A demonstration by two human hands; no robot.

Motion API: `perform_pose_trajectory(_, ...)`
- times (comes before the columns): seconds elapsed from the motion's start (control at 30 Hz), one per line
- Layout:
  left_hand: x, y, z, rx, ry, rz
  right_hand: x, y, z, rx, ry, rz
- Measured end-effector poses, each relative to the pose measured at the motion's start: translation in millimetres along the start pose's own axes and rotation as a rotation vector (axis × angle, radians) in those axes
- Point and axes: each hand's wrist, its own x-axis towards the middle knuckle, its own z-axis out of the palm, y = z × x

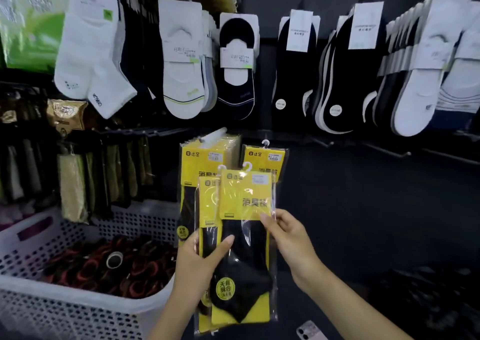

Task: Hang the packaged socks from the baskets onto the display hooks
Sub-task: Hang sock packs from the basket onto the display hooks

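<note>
Two clear-plastic sock packs are held up side by side and overlapping, low in front of the display wall. The front pack (244, 248) has a yellow card, black socks and a round yellow sticker near its bottom. The second pack (209, 202) sits just behind it and to the left, with only its left strip showing. Each has a small white plastic hanger at the top, and neither is on a hook yet.

The left hand (197, 267) grips both packs from the left side – its thumb lies across the front of the plastic and the fingers are curled behind. The right hand (291, 238) pinches the right edge of the front pack, fingers bent around the edge near the bottom of the yellow card.

Just behind, matching yellow packs already hang on the wall: a thick bunch (197, 163) to the left and a single one (265, 157) to the right. Above them are rows of white and black low-cut socks (181, 61).

On the left stands a white perforated basket (78, 291) holding dark and red items. A phone (309, 332) lies at the bottom edge.
</note>
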Motion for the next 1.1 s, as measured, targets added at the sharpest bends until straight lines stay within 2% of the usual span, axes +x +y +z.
perform_pose_trajectory(0.2,-6,4,12,-0.011,-0.066,0.086,-3,5,-21,0.061,0.045,0.014)
perform_pose_trajectory(0.47,12,-8,-14,0.063,0.145,0.146,25,-19,-48,0.099,0.263,-0.045)
perform_pose_trajectory(0.83,22,-13,-28,-0.001,0.217,0.103,44,-29,-40,-0.060,0.139,-0.075)
perform_pose_trajectory(1.0,24,-13,-31,-0.007,0.209,0.105,55,-30,-28,-0.034,0.176,-0.086)
perform_pose_trajectory(1.1,25,-12,-30,-0.012,0.213,0.110,66,-27,-21,-0.012,0.188,-0.023)
